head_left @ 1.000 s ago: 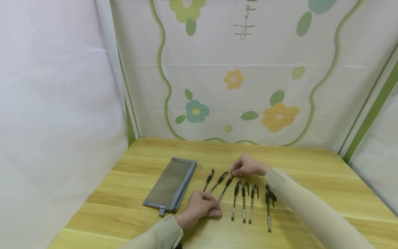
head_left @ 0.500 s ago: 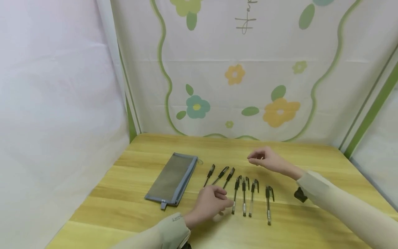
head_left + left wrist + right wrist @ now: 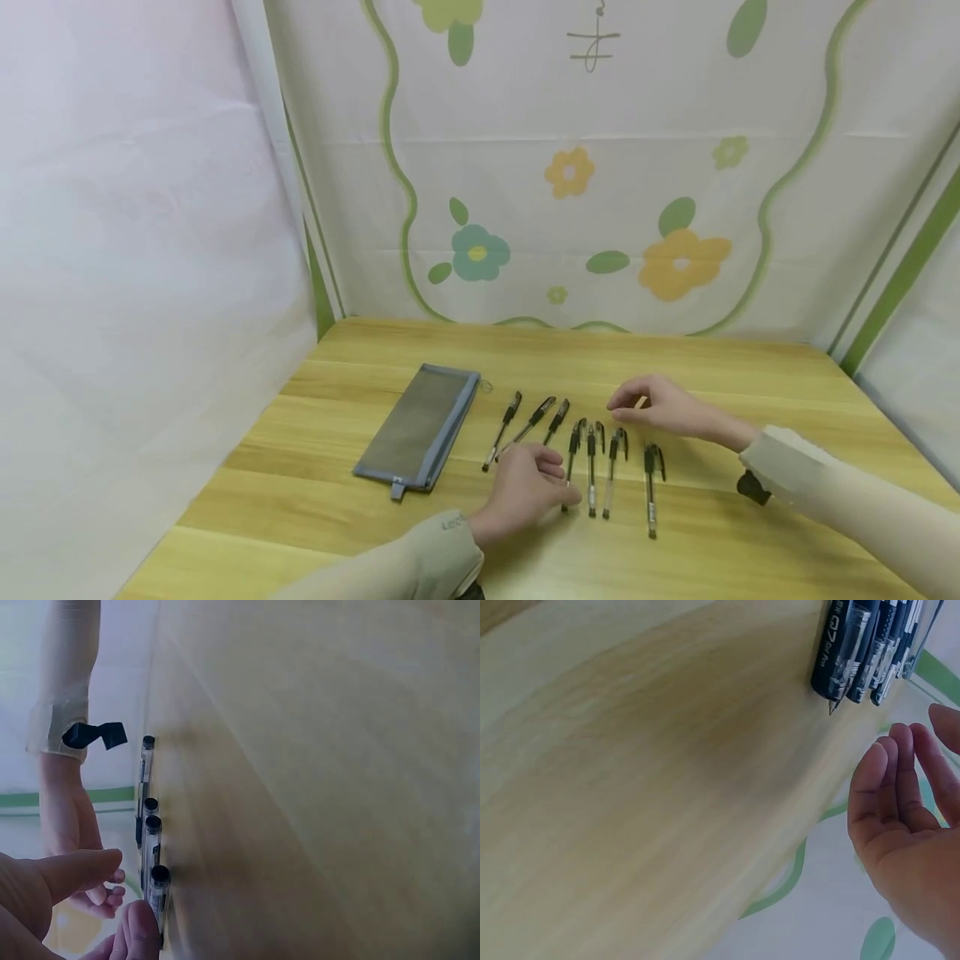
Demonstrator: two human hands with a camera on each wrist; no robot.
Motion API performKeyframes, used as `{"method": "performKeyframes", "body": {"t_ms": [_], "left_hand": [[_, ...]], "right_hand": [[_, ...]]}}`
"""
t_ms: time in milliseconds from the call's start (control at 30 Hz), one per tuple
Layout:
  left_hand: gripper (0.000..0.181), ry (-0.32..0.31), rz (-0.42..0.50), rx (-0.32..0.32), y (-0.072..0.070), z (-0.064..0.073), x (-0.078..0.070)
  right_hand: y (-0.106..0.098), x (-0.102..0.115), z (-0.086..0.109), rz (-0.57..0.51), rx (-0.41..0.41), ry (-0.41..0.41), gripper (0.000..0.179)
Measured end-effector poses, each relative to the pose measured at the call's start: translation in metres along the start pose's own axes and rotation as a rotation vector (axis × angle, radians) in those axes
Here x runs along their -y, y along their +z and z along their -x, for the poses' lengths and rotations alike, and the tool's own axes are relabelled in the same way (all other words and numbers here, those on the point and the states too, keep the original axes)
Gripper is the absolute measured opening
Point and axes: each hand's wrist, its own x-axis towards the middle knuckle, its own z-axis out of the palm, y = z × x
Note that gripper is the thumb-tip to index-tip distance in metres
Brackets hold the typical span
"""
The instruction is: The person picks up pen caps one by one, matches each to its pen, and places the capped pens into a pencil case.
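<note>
Several clear-barrelled black gel pens lie on the table. Three on the left, including a capped pen [image 3: 556,421], have black upper ends. My left hand [image 3: 525,487] hovers by the lower end of an uncapped pen [image 3: 573,450], its thumb and fingers apart. In the left wrist view, that pen's end [image 3: 160,877] is beside the fingers; contact cannot be judged. Beyond the pens' upper ends, my right hand [image 3: 667,407] holds nothing, fingers loosely bent. Loose caps, such as a black cap [image 3: 624,443], lie beside the uncapped pens' tips. The right wrist view shows a pen tip [image 3: 832,707].
A grey mesh zip pouch [image 3: 416,425] lies flat on the left of the wooden table [image 3: 300,500]. One uncapped pen [image 3: 651,500] with its cap [image 3: 661,461] lies apart at the right. A flower-printed cloth [image 3: 525,183] hangs behind the table.
Both hands have let go of the third pen from the left. My left hand has moved right to the first uncapped pen; my right hand has lifted away, moved right, then come slightly lower.
</note>
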Motion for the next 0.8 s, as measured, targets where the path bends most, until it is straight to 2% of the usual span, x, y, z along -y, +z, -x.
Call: {"method": "performKeyframes", "body": {"t_ms": [167, 267, 400, 633, 800], "left_hand": [[0.044, 0.023, -0.003, 0.016, 0.004, 0.001, 0.003], [0.042, 0.035, -0.026, 0.011, 0.0, 0.003, 0.003], [0.04, 0.054, -0.071, 0.008, -0.004, 0.002, 0.005], [0.035, 0.091, -0.19, 0.038, -0.007, -0.002, 0.007], [0.028, 0.074, -0.164, 0.054, -0.013, -0.004, 0.009]], "right_hand": [[0.003, 0.006, 0.0, -0.028, 0.008, 0.007, 0.019], [0.006, -0.002, -0.002, -0.017, 0.012, -0.018, 0.022], [0.009, 0.001, -0.003, 0.006, 0.021, -0.031, 0.018], [0.008, 0.024, -0.005, -0.026, 0.024, -0.027, 0.014], [0.012, 0.018, -0.012, -0.048, 0.061, -0.056, 0.016]]}}
